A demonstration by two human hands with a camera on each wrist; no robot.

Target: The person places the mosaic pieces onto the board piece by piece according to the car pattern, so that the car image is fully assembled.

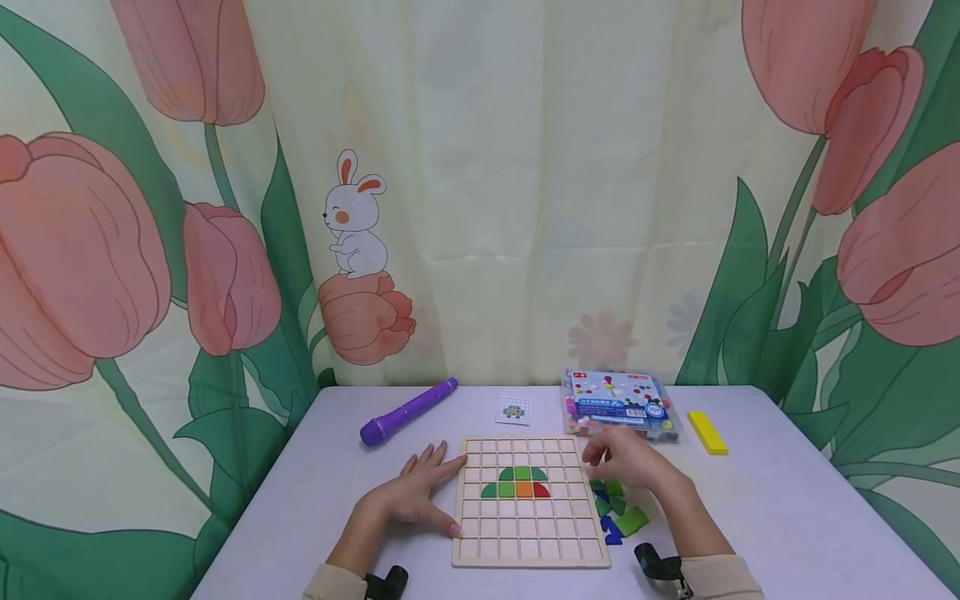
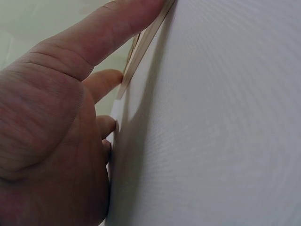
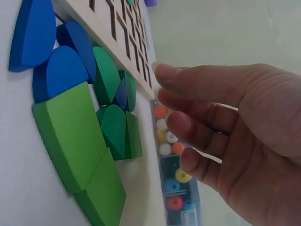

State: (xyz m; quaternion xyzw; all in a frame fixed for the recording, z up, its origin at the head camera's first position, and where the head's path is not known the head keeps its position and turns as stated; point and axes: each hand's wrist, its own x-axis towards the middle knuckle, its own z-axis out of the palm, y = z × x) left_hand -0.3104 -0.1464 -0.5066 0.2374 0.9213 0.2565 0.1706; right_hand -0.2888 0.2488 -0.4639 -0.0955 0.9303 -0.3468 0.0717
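Both arms wear beige long sleeves [image 1: 337, 582] ending just short of the wrists. A small black camera mount is strapped at each wrist [image 1: 386, 581], the right one [image 1: 660, 567] showing a metal clip. Both hands are bare, with no rings.

Soft, even light fills the head view, bright without harsh glare; the tulip curtain [image 1: 150, 250] looks flat and pale, slightly washed out at the centre. Shadows on the bench [image 1: 787, 500] are faint, only thin dark rims under the wooden grid board [image 1: 530, 533] and both hands. Straight lines bow a little toward the frame edges. In the left wrist view the left hand [image 2: 51, 141] sits very close and soft, casting a broad grey shadow across the bench. The right wrist view is bright; the right hand [image 3: 235, 136] is mildly blurred, the green and blue blocks [image 3: 75, 127] saturated, the background hazy.
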